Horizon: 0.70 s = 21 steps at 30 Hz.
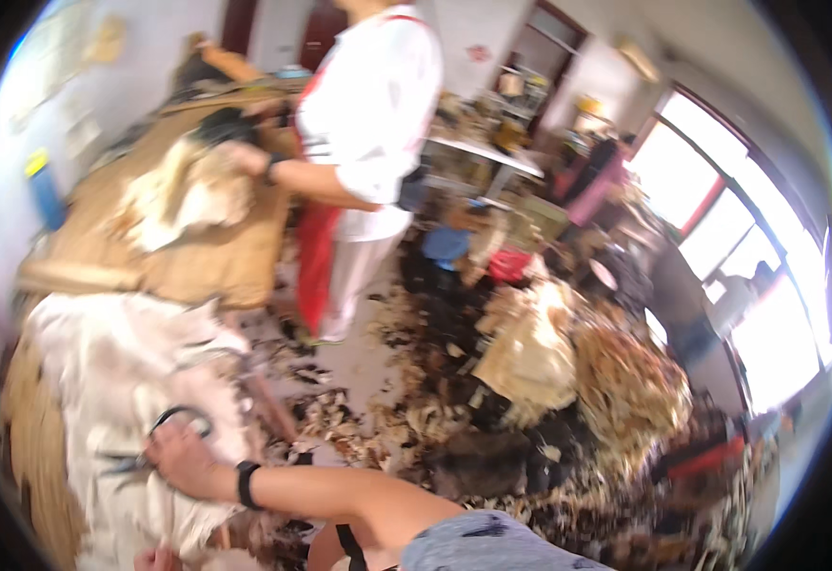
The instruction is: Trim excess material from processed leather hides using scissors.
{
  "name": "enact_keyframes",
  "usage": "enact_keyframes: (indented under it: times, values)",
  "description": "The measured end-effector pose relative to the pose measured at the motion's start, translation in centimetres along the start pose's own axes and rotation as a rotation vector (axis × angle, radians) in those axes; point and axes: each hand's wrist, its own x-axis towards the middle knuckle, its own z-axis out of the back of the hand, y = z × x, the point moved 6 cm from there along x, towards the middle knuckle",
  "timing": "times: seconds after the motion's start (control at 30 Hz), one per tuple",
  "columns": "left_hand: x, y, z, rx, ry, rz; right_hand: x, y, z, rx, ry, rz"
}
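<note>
My right hand (184, 457), with a black band at the wrist, is closed on dark-handled scissors (123, 463), whose blades point left. It is over a pale, irregular hide (92, 362) spread on a worktable with a worn brown edge (30, 438). My left hand (157, 560) shows only partly at the bottom edge, near the hide; what it holds, if anything, is hidden.
A co-worker (368, 124) in white with a red apron handles a cream piece (183, 200) on a brown board (73, 271) beyond. Scraps (406, 419) litter the floor; heaped hides (530, 352) lie right. A cluttered white table (473, 147) stands behind, windows (778, 343) at right.
</note>
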Motion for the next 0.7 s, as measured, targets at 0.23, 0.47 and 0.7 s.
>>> enact_keyframes:
  times: [0.23,0.47,0.7]
  values:
    - [-3.2,-7.1,-3.9,-0.086,0.026,0.091,-0.6,-1.3,3.4,-0.110,-0.108,0.020]
    - [-3.3,-7.3,-3.2,0.123,-0.059,-0.101,-0.4,-0.6,3.0,-0.152,-0.057,0.074]
    - [-3.5,-9.0,-2.8,0.231,-0.048,-0.213,-0.6,-1.0,2.6,-0.214,-0.108,0.101]
